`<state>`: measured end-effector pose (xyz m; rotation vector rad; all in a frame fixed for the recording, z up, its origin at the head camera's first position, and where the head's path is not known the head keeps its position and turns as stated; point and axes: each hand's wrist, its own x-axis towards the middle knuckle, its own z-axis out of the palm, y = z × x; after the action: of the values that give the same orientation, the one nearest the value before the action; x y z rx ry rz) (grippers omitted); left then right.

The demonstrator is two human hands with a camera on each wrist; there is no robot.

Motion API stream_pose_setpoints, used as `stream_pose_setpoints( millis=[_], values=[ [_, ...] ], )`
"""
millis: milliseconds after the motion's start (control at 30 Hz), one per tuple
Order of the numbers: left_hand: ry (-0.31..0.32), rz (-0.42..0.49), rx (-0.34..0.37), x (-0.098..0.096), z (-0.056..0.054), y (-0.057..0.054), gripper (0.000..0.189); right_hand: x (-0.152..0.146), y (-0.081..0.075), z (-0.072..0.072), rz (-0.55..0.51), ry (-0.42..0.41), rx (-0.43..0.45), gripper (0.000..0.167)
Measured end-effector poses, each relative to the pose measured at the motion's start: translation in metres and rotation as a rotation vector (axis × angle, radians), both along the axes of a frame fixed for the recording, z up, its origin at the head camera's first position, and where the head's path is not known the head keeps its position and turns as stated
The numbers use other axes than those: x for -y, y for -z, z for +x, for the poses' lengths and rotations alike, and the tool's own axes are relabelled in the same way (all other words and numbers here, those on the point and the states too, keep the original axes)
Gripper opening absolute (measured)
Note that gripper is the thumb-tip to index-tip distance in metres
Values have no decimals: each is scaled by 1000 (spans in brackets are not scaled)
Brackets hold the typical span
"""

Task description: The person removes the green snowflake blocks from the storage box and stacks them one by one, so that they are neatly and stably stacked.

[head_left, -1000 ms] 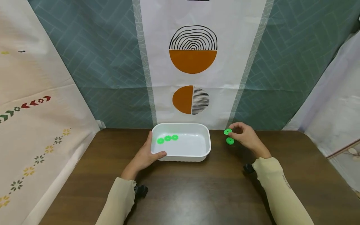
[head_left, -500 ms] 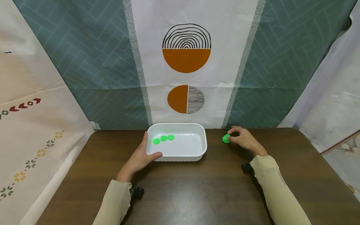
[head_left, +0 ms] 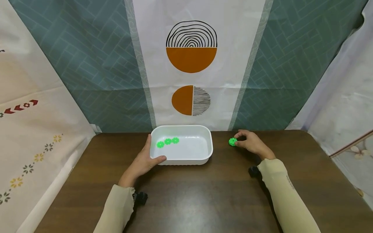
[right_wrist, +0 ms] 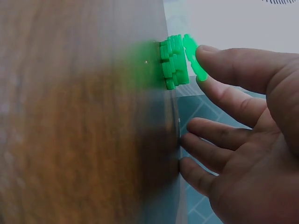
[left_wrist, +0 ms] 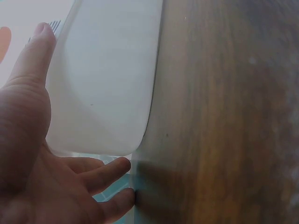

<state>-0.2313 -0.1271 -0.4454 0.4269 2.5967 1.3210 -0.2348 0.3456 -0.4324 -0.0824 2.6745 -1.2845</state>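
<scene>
At the left end of a white plastic tray, my left hand holds it, thumb along the front rim and fingers at the left side. Three green flower-shaped discs lie in a row inside the tray. To the right of the tray, my right hand pinches a single green flower-shaped disc between thumb and index finger. That disc is tilted against the top of a short stack of like green discs standing on the table. The other right fingers are spread below, apart from the stack.
The brown wooden table runs back to a patterned cloth hanging behind the tray. White cloths hang at the left and right sides. A dark wrist camera sits under each forearm.
My right hand has brought its disc down from above the stack to its top. The left hand keeps its hold on the tray. The head view has shifted slightly.
</scene>
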Motion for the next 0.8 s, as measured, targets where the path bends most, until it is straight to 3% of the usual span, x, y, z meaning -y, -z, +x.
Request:
stream_pose_setpoints(
  millis=[333,800],
  values=[
    [-8,-7,-8,1,-2,-3,126,2,0,-7,35,-11,-5,30],
    [0,-1,-8,-2,-2,-2,125,0,2,-4,52,-32,2,36]
  ],
)
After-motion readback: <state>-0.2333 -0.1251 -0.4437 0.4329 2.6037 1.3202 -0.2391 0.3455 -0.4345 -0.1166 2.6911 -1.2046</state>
